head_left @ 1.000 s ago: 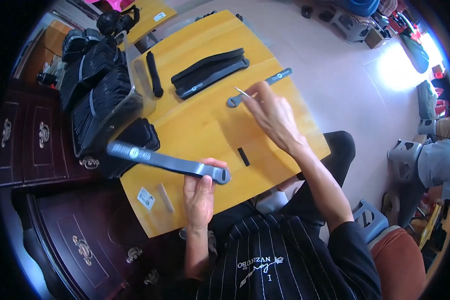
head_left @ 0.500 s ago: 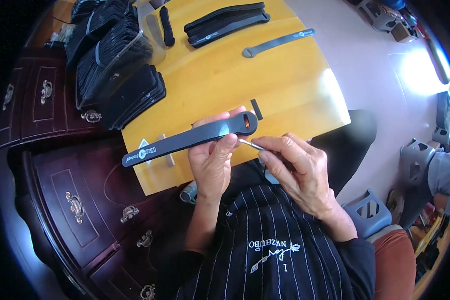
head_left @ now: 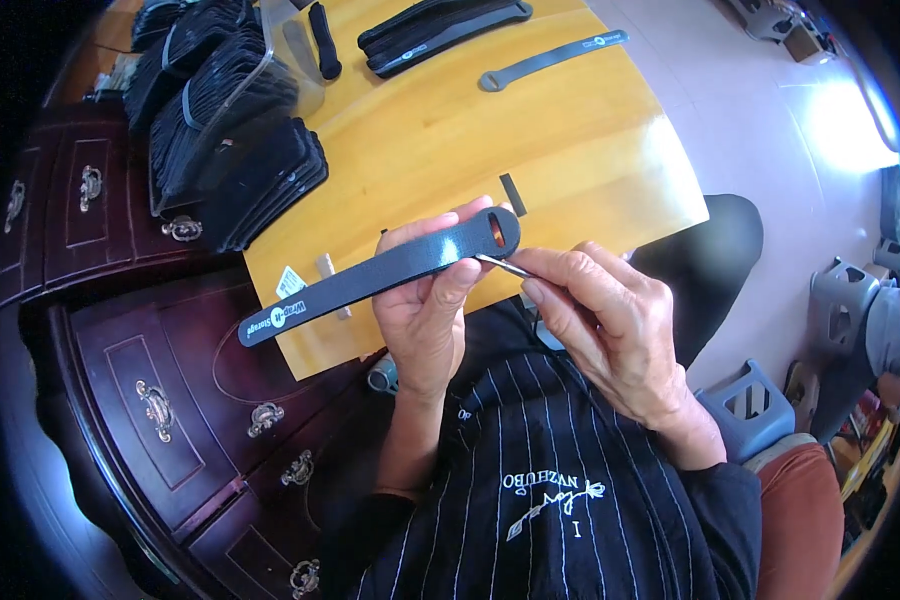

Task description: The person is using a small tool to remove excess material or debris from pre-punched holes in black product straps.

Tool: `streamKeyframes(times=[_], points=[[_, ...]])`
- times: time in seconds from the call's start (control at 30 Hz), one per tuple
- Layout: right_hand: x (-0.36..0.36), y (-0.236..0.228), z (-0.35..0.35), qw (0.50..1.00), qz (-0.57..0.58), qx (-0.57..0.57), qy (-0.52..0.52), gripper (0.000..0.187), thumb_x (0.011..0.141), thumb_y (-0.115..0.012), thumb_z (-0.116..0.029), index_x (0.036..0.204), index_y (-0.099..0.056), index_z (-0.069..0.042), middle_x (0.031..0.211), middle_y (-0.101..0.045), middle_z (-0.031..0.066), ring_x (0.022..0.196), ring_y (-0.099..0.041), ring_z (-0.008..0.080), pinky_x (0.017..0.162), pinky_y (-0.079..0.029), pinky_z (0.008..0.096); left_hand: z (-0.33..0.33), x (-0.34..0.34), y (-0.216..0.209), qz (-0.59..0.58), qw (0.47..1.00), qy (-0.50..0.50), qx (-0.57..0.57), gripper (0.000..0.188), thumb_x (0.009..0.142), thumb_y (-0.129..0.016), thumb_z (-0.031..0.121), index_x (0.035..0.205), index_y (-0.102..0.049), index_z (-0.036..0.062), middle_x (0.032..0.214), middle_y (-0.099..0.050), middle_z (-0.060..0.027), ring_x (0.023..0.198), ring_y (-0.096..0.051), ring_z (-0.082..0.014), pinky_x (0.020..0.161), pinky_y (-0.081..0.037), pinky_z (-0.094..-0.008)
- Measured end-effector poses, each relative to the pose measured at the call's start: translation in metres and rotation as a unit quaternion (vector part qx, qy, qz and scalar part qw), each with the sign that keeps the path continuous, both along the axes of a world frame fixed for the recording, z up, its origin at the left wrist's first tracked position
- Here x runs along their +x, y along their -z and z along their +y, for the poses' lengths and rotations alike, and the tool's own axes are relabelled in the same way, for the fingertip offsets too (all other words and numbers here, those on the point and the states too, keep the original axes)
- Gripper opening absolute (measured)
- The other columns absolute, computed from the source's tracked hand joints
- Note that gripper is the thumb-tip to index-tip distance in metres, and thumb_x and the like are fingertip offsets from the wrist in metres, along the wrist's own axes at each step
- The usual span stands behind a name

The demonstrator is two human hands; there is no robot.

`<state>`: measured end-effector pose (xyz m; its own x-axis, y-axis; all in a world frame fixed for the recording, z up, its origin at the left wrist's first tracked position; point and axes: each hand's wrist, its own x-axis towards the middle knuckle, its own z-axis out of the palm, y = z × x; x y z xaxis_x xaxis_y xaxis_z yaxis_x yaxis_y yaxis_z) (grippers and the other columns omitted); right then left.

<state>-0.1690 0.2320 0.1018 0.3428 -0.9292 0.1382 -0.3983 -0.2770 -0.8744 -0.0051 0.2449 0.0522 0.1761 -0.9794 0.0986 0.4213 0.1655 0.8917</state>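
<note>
Left hand [head_left: 423,310] grips dark slotted strap [head_left: 370,279] above near edge of table [head_left: 420,150], slanting near-left to far-right | Right hand [head_left: 610,325] pinches thin metal tool [head_left: 506,267], tip at dark slotted strap's near edge | Far right: grey strap [head_left: 555,62]; black strap bundle [head_left: 440,38] left

Over the table's [head_left: 420,140] near edge, a dark strap [head_left: 370,281] is held by left hand [head_left: 422,325], thin tool [head_left: 502,266] by right hand [head_left: 615,315].
</note>
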Motion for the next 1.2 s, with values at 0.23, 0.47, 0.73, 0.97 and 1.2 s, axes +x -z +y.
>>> streamKeyframes(times=[0.23, 0.47, 0.73, 0.97, 1.2], points=[[-0.003, 0.008, -0.002, 1.0, -0.009, -0.008, -0.008, 0.02, 0.088, -0.061, -0.014, 0.106, -0.062, -0.008, 0.073, -0.056, 0.0076, 0.06, -0.06, 0.0227, 0.053, -0.047, 0.0324, -0.002, -0.002, 0.007, -0.098, 0.993, -0.039, -0.047, 0.033, 0.085, -0.065, 0.003, 0.114, -0.049, 0.0016, 0.121, -0.056, -0.0261, 0.109, -0.059, -0.0355, 0.089, -0.054, -0.0369], [-0.004, 0.003, -0.001, 1.0, 0.011, 0.007, -0.018, 0.021, 0.086, -0.065, -0.006, 0.106, -0.066, -0.002, 0.072, -0.058, 0.0098, 0.059, -0.057, 0.0181, 0.056, -0.044, 0.0293, -0.002, -0.001, 0.006, -0.045, 0.998, -0.04, -0.034, 0.036, 0.083, -0.064, -0.007, 0.113, -0.047, 0.0008, 0.118, -0.057, -0.0285, 0.11, -0.06, -0.031, 0.093, -0.051, -0.0351], [-0.004, 0.002, -0.001, 1.0, -0.009, 0.02, -0.013, 0.023, 0.085, -0.065, -0.006, 0.107, -0.066, -0.002, 0.071, -0.058, 0.0097, 0.059, -0.056, 0.0177, 0.056, -0.044, 0.0298, -0.003, -0.001, 0.009, -0.042, 0.997, -0.039, -0.044, 0.034, 0.083, -0.064, -0.005, 0.113, -0.047, 0.0008, 0.119, -0.056, -0.0292, 0.109, -0.06, -0.0297, 0.093, -0.052, -0.0347], [-0.007, 0.002, -0.001, 1.0, 0.022, 0.0, -0.012, 0.025, 0.083, -0.066, -0.003, 0.108, -0.066, -0.002, 0.07, -0.058, 0.0095, 0.058, -0.056, 0.0178, 0.055, -0.044, 0.0295, -0.004, -0.004, 0.009, -0.018, 0.999, -0.037, -0.024, 0.034, 0.083, -0.065, -0.004, 0.112, -0.047, 0.0003, 0.118, -0.056, -0.0298, 0.108, -0.06, -0.0291, 0.088, -0.055, -0.0318], [-0.004, 0.004, 0.0, 0.999, 0.041, -0.012, -0.004, 0.025, 0.083, -0.066, -0.002, 0.108, -0.066, -0.002, 0.069, -0.057, 0.0096, 0.057, -0.056, 0.0177, 0.053, -0.044, 0.0292, -0.004, -0.003, 0.013, -0.068, 0.994, -0.06, -0.053, 0.035, 0.082, -0.066, -0.004, 0.112, -0.048, 0.0008, 0.116, -0.058, -0.0271, 0.11, -0.06, -0.0318, 0.092, -0.052, -0.0357]])
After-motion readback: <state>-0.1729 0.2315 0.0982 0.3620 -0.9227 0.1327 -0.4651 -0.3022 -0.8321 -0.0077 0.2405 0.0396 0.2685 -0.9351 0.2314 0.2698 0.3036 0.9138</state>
